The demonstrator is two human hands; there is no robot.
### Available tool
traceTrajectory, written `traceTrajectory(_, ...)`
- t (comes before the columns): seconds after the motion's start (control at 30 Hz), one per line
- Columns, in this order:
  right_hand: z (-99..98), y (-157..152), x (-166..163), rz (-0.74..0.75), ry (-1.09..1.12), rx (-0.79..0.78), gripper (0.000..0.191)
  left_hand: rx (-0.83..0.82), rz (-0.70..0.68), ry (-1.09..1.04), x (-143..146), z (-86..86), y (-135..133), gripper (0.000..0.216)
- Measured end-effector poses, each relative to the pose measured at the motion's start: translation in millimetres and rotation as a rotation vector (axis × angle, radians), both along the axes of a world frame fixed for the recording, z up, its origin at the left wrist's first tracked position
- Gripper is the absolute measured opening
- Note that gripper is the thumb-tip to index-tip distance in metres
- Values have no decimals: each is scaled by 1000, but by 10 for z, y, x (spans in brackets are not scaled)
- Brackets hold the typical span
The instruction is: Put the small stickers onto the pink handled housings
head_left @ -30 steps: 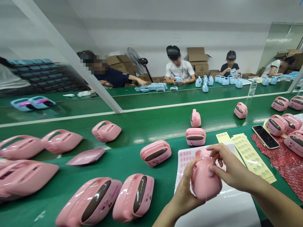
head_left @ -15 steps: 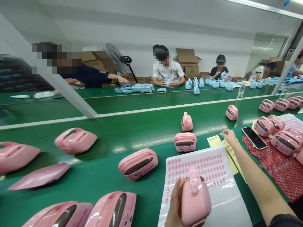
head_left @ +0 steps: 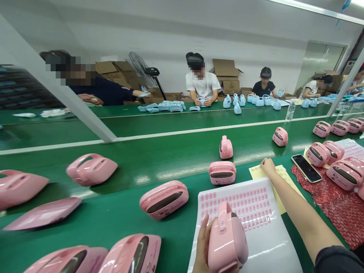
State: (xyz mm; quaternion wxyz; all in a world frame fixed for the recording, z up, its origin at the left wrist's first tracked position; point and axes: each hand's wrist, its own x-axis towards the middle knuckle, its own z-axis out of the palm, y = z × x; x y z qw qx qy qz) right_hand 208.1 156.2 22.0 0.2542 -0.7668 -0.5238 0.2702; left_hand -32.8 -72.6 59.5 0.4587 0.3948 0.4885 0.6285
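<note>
My left hand [head_left: 201,244] is closed around a glossy pink handled device [head_left: 226,246], its rounded end and handle strap turned up toward me. Beneath it lies a white sheet [head_left: 270,244] bearing rows of small pink oval stickers. My right hand [head_left: 267,167] is at the upper part of a pale yellow sticker sheet [head_left: 280,203], fingers pinched together; whatever they grip is hidden. Just left of that sheet, another pink device [head_left: 222,173] with a dark window stands on the green surface.
More pink devices stand at left [head_left: 163,200] and right [head_left: 345,174]. A phone [head_left: 306,168] rests on red bubble wrap [head_left: 338,212]. Behind are a white ledge [head_left: 170,132], a slanted post [head_left: 82,106], a water bottle [head_left: 290,110] and several people handling light-blue parts [head_left: 170,106].
My right hand has moved slightly left and down onto the yellow sheet; the small white piece seen at its fingertips no longer shows. My left hand has shifted slightly left with the pink device, turning it a little.
</note>
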Motion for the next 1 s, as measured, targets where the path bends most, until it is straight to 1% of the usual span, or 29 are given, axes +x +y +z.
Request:
traceTrajectory(0.07, -8, -27, 32, 11, 48, -15, 28, -47, -7, -60, -2, 48, 27, 101)
traceTrajectory(0.13, -20, -61, 67, 23, 109, -37, 29, -97, -41, -191, 3, 108, 60, 103)
traceTrajectory(0.23, -43, -104, 108, 23, 187, -70, 29, -157, -31, -393, 23, 192, 124, 95)
traceTrajectory(0.33, -55, -104, 118, -13, 219, -86, 29, -184, 14, -489, 47, 246, 178, 82)
traceTrajectory(0.43, -45, -60, 92, -60, 219, -81, 29, -195, 13, -528, 64, 266, 181, 79)
traceTrajectory(0.57, -7, -10, 35, -94, 218, -24, 27, -207, -3, -537, 60, 253, 136, 77)
traceTrajectory(0.7, 32, -55, -1, -85, 282, 19, 29, -211, 30, -518, 35, 246, 128, 79)
traceTrajectory(0.8, 80, -130, -8, -65, 365, 4, 29, -245, 75, -522, 11, 276, 155, 76)
traceTrajectory(0.9, 194, -215, -7, -37, 474, -26, 29, -272, 85, -550, -17, 320, 200, 71)
traceTrajectory(1.0, 401, -354, -41, 17, 609, -10, 20, -290, 57, -572, -22, 354, 262, 63)
